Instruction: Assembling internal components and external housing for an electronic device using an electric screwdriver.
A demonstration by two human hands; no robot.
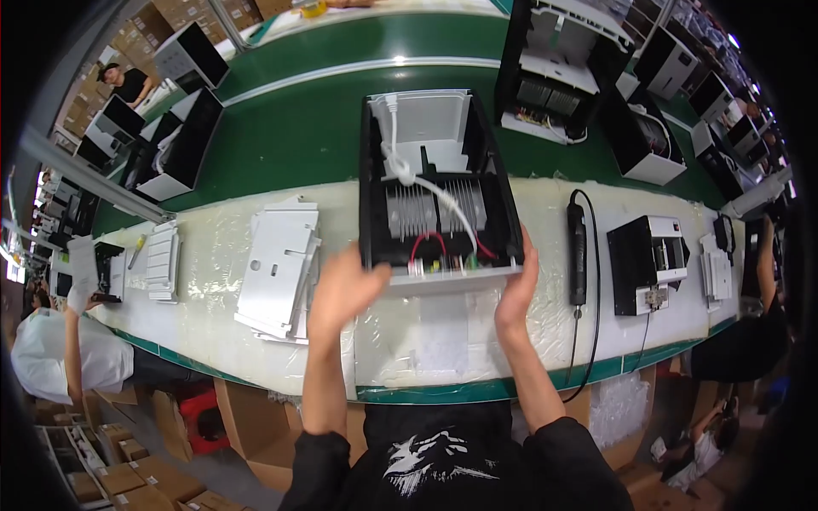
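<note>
A black and light-grey appliance housing (369,179) stands open-topped in front of me, at the far side of the padded bench. Inside it I see metal heat-sink fins (409,209), a knotted white power cord (405,175), red wires and a small circuit board along the near end. My right hand (518,285) grips the housing's near right corner, its fingers along the outer side. My left hand (345,294) is at the near left corner, thumb pointing inward; it is smeared by motion, so its hold is unclear.
Stacked white panels (277,268) lie to the left, with more white parts (162,260) beyond. A black electric screwdriver (578,255) with a cable and a black-and-white unit (648,264) lie right. More housings (554,77) stand on the green conveyor (290,136). People work at both sides.
</note>
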